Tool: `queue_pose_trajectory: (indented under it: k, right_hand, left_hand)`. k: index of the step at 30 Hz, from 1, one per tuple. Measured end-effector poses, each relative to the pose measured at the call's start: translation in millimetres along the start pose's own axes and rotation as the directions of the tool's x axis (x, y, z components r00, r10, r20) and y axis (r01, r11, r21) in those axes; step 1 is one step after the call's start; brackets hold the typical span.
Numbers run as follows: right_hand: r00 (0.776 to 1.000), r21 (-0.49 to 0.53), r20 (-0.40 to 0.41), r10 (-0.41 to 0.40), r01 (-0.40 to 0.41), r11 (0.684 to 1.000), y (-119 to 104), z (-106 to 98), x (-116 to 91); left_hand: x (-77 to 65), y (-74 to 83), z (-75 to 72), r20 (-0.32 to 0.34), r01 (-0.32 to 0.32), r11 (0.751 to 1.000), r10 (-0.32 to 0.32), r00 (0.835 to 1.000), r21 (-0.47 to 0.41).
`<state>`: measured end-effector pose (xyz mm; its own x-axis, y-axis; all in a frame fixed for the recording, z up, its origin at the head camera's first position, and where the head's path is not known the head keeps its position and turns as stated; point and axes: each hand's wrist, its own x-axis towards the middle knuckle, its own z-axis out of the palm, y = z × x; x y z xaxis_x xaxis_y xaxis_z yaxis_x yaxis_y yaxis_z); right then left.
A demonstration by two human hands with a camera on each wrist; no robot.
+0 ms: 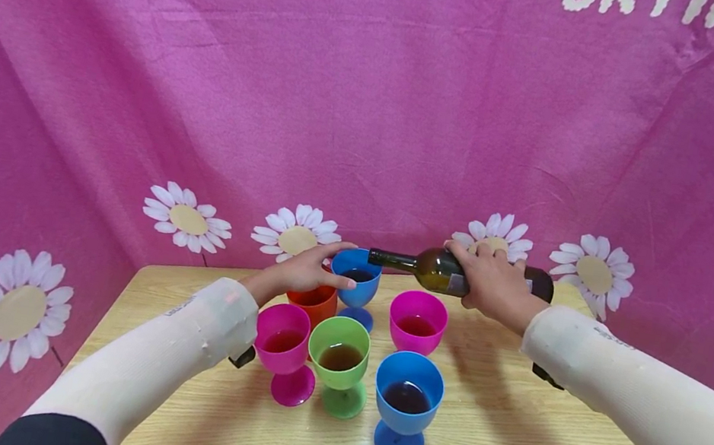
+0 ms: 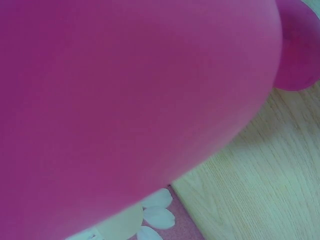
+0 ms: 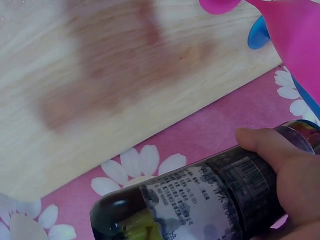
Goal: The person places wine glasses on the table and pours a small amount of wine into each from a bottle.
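Observation:
My left hand (image 1: 307, 270) holds the rear blue goblet (image 1: 360, 297) by its bowl, thumb in front and fingers behind the rim. Dark liquid shows inside it. With my right hand (image 1: 498, 288) I grip a dark glass wine bottle (image 1: 434, 269) round its body, lying nearly level with its mouth at the blue goblet's rim. The right wrist view shows the bottle's printed label (image 3: 192, 200) and my thumb along the glass. Below my left wrist stands a pink goblet (image 1: 283, 327), whose bowl (image 2: 150, 100) fills most of the left wrist view.
An orange goblet (image 1: 314, 307) sits beside my left hand, partly hidden. Nearer are a green goblet (image 1: 344, 378) and another blue goblet (image 1: 404, 418); a second pink goblet (image 1: 415, 339) is below the bottle. All hold liquid. Behind the wooden table (image 1: 504, 444) hangs a pink cloth (image 1: 373, 117).

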<state>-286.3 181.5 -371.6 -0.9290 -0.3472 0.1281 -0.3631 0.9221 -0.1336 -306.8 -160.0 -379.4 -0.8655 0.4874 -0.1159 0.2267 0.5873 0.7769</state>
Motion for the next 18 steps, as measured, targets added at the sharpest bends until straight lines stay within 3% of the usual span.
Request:
queue_pose_trajectory:
  k: [11,18]
  right_hand:
    - [0.999,0.137,-0.035,0.018,-0.013,0.990,7,6,-7]
    - [0.997,0.282,-0.072,0.034,-0.012,0.959,13,13,-11]
  left_hand:
    - [1.1,-1.8,0.2,-0.004,0.006,1.000,-0.006,1.000,0.009]
    - [1.4,-1.9,0.6,-0.009,0.006,1.000,-0.006,1.000,0.017]
